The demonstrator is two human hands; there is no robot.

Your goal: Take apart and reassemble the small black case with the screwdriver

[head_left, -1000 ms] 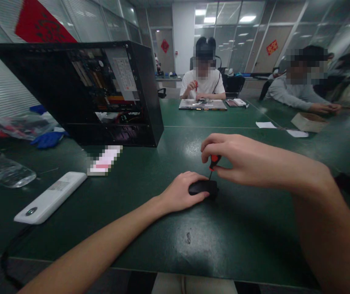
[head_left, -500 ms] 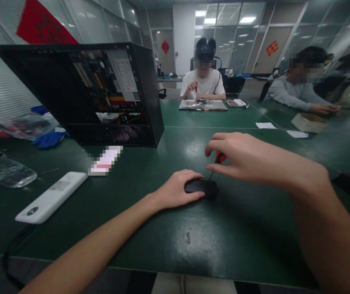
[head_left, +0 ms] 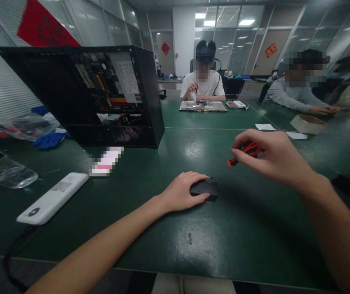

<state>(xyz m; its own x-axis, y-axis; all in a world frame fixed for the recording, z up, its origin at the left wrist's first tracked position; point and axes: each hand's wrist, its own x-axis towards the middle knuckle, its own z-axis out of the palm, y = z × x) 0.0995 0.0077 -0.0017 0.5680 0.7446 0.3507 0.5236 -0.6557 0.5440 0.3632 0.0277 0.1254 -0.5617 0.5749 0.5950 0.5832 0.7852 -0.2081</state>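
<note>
Between the left fingers (head_left: 198, 199) lies a black block (head_left: 206, 188).

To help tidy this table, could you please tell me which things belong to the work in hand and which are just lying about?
Seemingly in use:
small black oblong device, in the left hand
red-and-black screwdriver, in the right hand

Apparently lying about:
open black computer case
long white plastic device
blue glove
clear plastic bottle

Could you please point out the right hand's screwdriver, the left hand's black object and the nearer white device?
Screwdriver (head_left: 251, 148), head view: its handle.
Black object (head_left: 207, 188), head view: its upper face.
White device (head_left: 52, 199), head view: its upper face.
</note>
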